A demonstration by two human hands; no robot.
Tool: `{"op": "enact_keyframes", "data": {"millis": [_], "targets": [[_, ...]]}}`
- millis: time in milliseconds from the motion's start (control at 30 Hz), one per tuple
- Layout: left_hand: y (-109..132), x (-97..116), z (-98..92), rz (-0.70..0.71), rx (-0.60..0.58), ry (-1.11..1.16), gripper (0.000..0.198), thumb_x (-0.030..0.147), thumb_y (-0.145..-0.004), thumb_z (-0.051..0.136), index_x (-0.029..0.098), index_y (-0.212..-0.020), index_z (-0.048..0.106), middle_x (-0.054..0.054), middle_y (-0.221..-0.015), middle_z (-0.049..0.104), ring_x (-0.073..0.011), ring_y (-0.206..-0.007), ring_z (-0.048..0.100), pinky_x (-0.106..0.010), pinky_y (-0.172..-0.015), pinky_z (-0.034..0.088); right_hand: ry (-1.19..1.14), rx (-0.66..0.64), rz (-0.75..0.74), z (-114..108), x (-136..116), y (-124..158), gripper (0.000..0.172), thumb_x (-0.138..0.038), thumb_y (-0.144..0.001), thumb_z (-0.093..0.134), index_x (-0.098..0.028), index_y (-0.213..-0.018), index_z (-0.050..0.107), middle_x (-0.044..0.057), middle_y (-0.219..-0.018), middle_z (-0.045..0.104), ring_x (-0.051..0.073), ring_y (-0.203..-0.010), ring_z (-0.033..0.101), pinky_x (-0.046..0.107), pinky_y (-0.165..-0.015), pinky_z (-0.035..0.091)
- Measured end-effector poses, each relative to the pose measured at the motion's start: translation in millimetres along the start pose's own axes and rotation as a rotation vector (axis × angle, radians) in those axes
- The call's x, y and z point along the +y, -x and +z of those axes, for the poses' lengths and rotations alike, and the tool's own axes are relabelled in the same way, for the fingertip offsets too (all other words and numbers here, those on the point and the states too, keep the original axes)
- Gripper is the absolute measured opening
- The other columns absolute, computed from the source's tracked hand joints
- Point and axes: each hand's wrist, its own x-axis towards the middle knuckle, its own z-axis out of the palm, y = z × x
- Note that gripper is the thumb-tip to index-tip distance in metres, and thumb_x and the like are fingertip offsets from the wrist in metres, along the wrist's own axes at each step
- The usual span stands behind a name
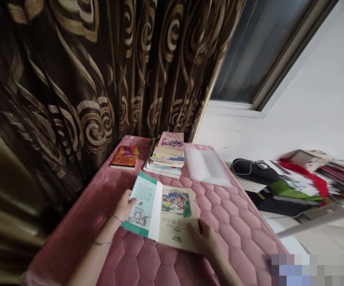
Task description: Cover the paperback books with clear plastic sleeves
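An opened book (176, 222) is held just over the pink quilted surface, its title page showing a colourful picture and Chinese characters. On its left side a teal cover flap (143, 202) with small print and a QR code is folded out. My left hand (124, 206) grips the flap's outer edge, thumb on top; two thin bracelets circle that wrist. At the lower right corner of the page, my right hand (206, 238) holds the book with the thumb on the page and the other fingers beneath or beside the edge.
Behind the book stands a stack of books (168, 155) with a pink one on top. An orange-red book (125, 157) lies to its left, clear plastic sleeves (206, 165) to its right. A patterned curtain (100, 79) borders the left; a cluttered shelf (294, 182) stands right.
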Motion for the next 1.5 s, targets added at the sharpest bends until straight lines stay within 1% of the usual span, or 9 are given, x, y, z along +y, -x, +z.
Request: {"op": "enact_keyframes", "data": {"millis": [233, 400, 467, 600, 667, 900, 1100, 1300, 1500], "targets": [[6, -5, 10.5, -0.037, 0.070, -0.490, 0.012, 0.013, -0.079, 0.054, 0.015, -0.091, 0.055, -0.010, -0.092, 0.066, -0.0224, -0.089, 0.063, -0.030, -0.078, 0.044, 0.198, 0.012, -0.066, 1, 10, -1, 0.028, -0.043, -0.073, 0.055, -0.019, -0.085, 0.064, 0.008, -0.075, 0.071, 0.026, -0.066, 0.065, 0.033, -0.055, 0.048], [43, -13, 32.0, 0.149, 0.218, -0.998, 0.038, 0.011, -0.087, 0.043, 0.012, -0.124, 0.053, -0.019, -0.126, 0.055, -0.0282, -0.111, 0.056, -0.038, -0.088, 0.044, 0.714, 0.122, -0.353, 11, -15, 1, 0.043, -0.026, -0.076, 0.054, -0.018, -0.118, 0.061, 0.017, -0.130, 0.055, 0.038, -0.114, 0.053, 0.051, -0.089, 0.044], [61, -20, 39.1, 0.218, 0.177, -1.080, 0.042, 0.006, -0.087, 0.038, 0.014, -0.124, 0.057, -0.017, -0.129, 0.055, -0.0285, -0.114, 0.055, -0.041, -0.091, 0.045, 0.765, -0.089, -0.509, 28, -33, 2, 0.046, -0.025, -0.081, 0.051, -0.019, -0.127, 0.057, 0.013, -0.142, 0.045, 0.038, -0.130, 0.038, 0.055, -0.103, 0.032], [90, -38, 42.9, 0.300, 0.138, -1.123, 0.037, 0.009, -0.085, 0.044, 0.016, -0.113, 0.067, -0.017, -0.134, 0.053, -0.0308, -0.125, 0.048, -0.046, -0.102, 0.039, 0.667, -0.786, -0.887, 78, -63, 3, 0.052, -0.042, -0.093, 0.039, -0.028, -0.143, 0.036, 0.003, -0.147, 0.039, 0.026, -0.140, 0.023, 0.052, -0.115, 0.007], [98, -50, 41.1, 0.339, 0.154, -1.139, 0.034, 0.012, -0.084, 0.046, 0.019, -0.107, 0.070, -0.014, -0.133, 0.055, -0.0314, -0.127, 0.046, -0.048, -0.106, 0.036, 0.680, -0.917, -0.965, 102, -70, -3, 0.054, -0.046, -0.095, 0.032, -0.027, -0.145, 0.029, 0.004, -0.149, 0.035, 0.024, -0.140, 0.023, 0.053, -0.115, 0.000], [114, -87, 36.2, 0.468, 0.391, -1.166, 0.045, 0.015, -0.086, 0.041, 0.016, -0.129, 0.054, -0.010, -0.134, 0.055, -0.0245, -0.122, 0.051, -0.042, -0.099, 0.046, 0.972, -0.825, -0.976, 152, -85, -59, 0.058, -0.052, -0.095, 0.024, -0.023, -0.145, 0.029, 0.006, -0.151, 0.029, 0.027, -0.140, 0.024, 0.060, -0.112, 0.000], [125, -110, 28.1, 0.523, 0.329, -1.210, 0.047, 0.029, -0.084, 0.046, 0.011, -0.126, 0.056, -0.013, -0.133, 0.056, -0.0266, -0.119, 0.054, -0.040, -0.095, 0.047, 1.028, -0.666, -0.910, 171, -87, -98, 0.058, -0.052, -0.096, 0.015, -0.025, -0.146, 0.027, 0.001, -0.152, 0.027, 0.026, -0.142, 0.015, 0.062, -0.111, 0.003], [131, -114, 23.2, 0.500, 0.249, -1.237, 0.051, 0.032, -0.085, 0.045, 0.014, -0.132, 0.051, -0.014, -0.138, 0.050, -0.0272, -0.123, 0.050, -0.042, -0.097, 0.043, 1.048, -0.609, -0.815, 183, -89, -101, 0.061, -0.054, -0.095, 0.014, -0.023, -0.146, 0.025, 0.002, -0.153, 0.023, 0.029, -0.143, 0.009, 0.067, -0.109, -0.001], [136, -102, 32.8, 0.420, 0.284, -1.245, 0.051, 0.033, -0.085, 0.043, 0.018, -0.134, 0.049, -0.016, -0.141, 0.046, -0.0336, -0.130, 0.041, -0.060, -0.103, 0.028, 0.975, -0.645, -0.833, 171, -86, -74, 0.065, -0.056, -0.094, 0.015, -0.020, -0.147, 0.021, 0.005, -0.154, 0.019, 0.029, -0.143, 0.005, 0.065, -0.109, -0.006]]}}
